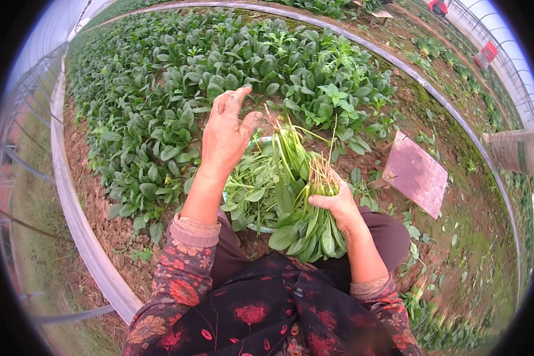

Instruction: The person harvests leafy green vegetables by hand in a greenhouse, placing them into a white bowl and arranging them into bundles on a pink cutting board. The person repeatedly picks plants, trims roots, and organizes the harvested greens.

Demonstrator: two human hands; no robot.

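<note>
My right hand grips a bunch of spinach near its stems, roots upward and leaves hanging down over my lap. Another small cluster of spinach, also roots up, leans beside that bunch; what supports it is unclear. To the left of its roots, my left hand is raised with thumb and fingers apart, and nothing shows between them. Below the hands, between my knees, stands a round basin with a pale rim, filled with loose green leaves.
Growing spinach fills the bed ahead and left. A flat pinkish board stands tilted at the right. Bundled greens lie at lower right. A long pale strip curves along the right. A person in red crouches far off.
</note>
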